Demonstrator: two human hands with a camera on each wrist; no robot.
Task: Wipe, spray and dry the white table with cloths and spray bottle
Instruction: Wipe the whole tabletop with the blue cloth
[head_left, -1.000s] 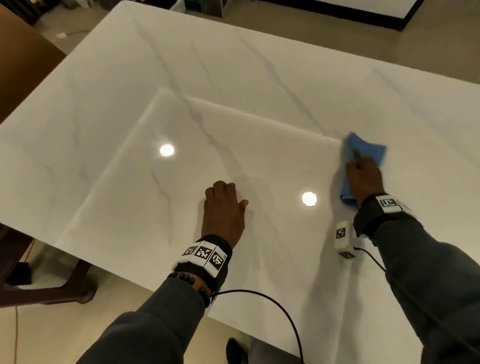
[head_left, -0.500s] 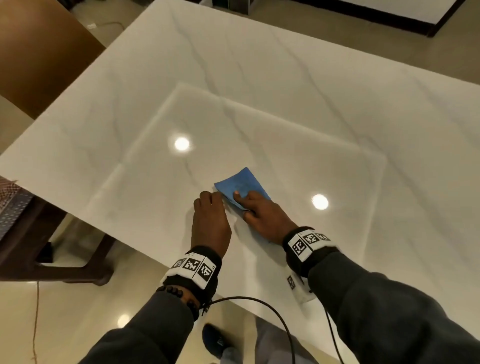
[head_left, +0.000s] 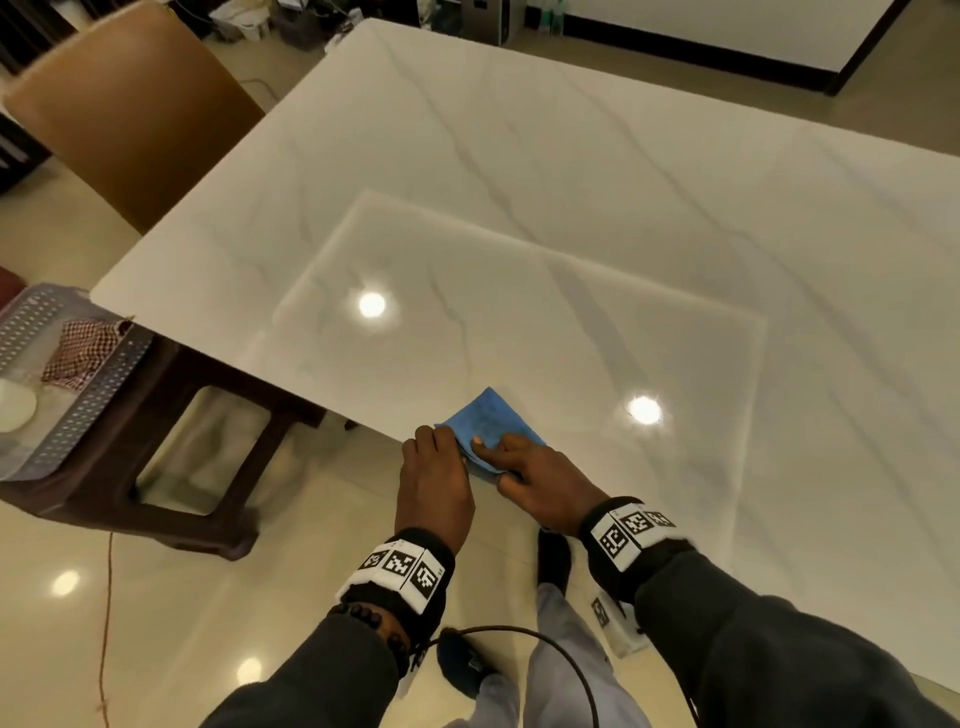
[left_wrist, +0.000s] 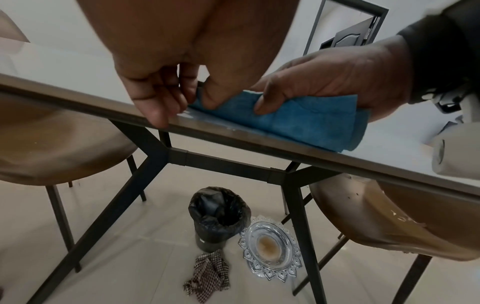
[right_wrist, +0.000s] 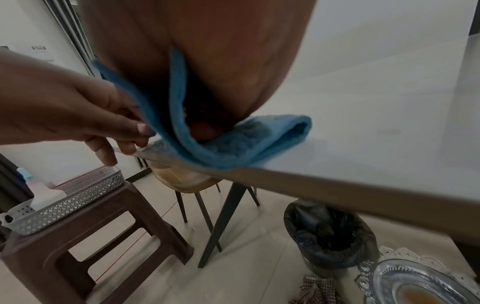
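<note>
A folded blue cloth (head_left: 485, 426) lies at the near edge of the white marble table (head_left: 571, 208). My right hand (head_left: 524, 470) grips the blue cloth (right_wrist: 233, 148), fingers tucked inside its fold and thumb pressed on top. My left hand (head_left: 434, 467) sits right beside it at the table edge, fingers loosely curled and hanging over the rim (left_wrist: 161, 102), thumb touching the end of the blue cloth (left_wrist: 298, 121). Nothing is visibly held in it. A pale bottle with a blue top (right_wrist: 44, 193) stands in a basket to the left.
A grey perforated basket (head_left: 88, 410) with a checked cloth (head_left: 83, 353) sits on a brown stool (head_left: 156, 467) left of the table. Under the table are a bin lined with a black bag (left_wrist: 218, 214), a glass dish (left_wrist: 270, 244) and another checked cloth (left_wrist: 207, 273). A tan chair (head_left: 130, 104) stands at the far left.
My right hand has swept the blue cloth from the right side across to my left hand. Both hands then slid back to the near edge, and the left fingers now curl over it.
</note>
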